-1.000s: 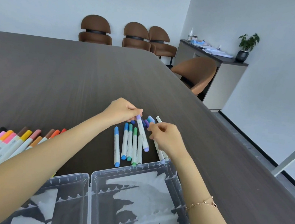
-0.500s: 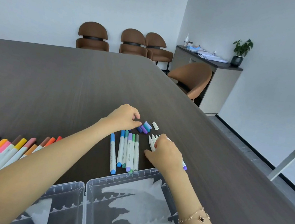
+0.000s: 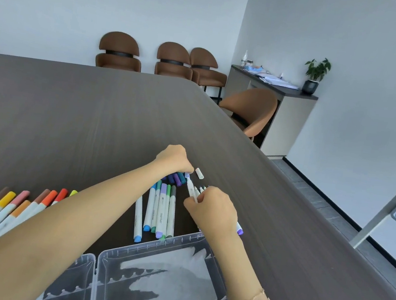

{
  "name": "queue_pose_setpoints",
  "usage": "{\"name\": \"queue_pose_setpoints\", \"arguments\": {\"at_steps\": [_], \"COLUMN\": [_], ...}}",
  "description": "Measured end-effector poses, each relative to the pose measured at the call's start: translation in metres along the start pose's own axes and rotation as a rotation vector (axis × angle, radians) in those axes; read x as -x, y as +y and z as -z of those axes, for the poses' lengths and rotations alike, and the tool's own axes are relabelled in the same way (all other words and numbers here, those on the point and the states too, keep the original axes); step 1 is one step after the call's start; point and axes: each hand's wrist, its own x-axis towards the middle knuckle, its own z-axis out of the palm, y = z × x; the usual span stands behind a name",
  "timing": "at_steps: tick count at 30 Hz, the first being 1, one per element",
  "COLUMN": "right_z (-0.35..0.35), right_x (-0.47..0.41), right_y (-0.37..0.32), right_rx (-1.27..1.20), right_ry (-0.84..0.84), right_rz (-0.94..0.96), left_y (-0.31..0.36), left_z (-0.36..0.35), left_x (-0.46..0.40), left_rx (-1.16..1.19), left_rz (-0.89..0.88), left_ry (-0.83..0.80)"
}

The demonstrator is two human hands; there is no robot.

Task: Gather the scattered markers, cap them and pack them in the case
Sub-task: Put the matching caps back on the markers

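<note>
My right hand (image 3: pixel 212 209) grips a white marker (image 3: pixel 191 189) that points up toward my left hand; more uncapped markers lie under it, one with a purple end (image 3: pixel 239 230). My left hand (image 3: pixel 174 158) pinches a light purple cap (image 3: pixel 187 175) at that marker's tip. Several loose caps (image 3: pixel 176 178) lie just below my left hand, and a white cap (image 3: pixel 199 173) lies apart to the right. A row of capped blue, purple and green markers (image 3: pixel 159 210) lies beside my left forearm. The open clear case (image 3: pixel 151 276) sits at the table's near edge.
Capped markers in warm colours (image 3: pixel 5 208) fan out at the left on the dark table (image 3: pixel 71 114). Brown chairs (image 3: pixel 119 51) stand beyond the far edge, another chair (image 3: pixel 252 109) and a cabinet with a plant (image 3: pixel 316 72) at the right.
My right hand has lifted a white marker up from the pile. My left hand has picked a light purple cap from the loose caps and brought it to the marker's tip.
</note>
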Motion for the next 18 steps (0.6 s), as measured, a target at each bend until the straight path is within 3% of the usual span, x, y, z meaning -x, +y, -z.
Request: {"name": "queue_pose_setpoints", "arguments": {"at_steps": [4, 7, 11, 18], "right_z": [0.001, 0.002, 0.007, 0.004], "right_x": [-0.001, -0.003, -0.002, 0.002], "right_y": [0.002, 0.002, -0.005, -0.013], "right_rx": [-0.125, -0.222, -0.439, -0.471], "right_ry": [0.001, 0.007, -0.114, -0.227], "right_rz": [-0.033, -0.065, -0.090, -0.112], "left_y": [-0.007, -0.019, -0.039, -0.050], "left_z": [0.017, 0.028, 0.036, 0.046], "left_x": [0.006, 0.018, 0.046, 0.058], "left_rx": [0.031, 0.332, 0.656, 0.727], "left_rz": [-0.014, -0.070, -0.117, -0.044], "left_ry": [-0.030, 0.018, 0.022, -0.087]}}
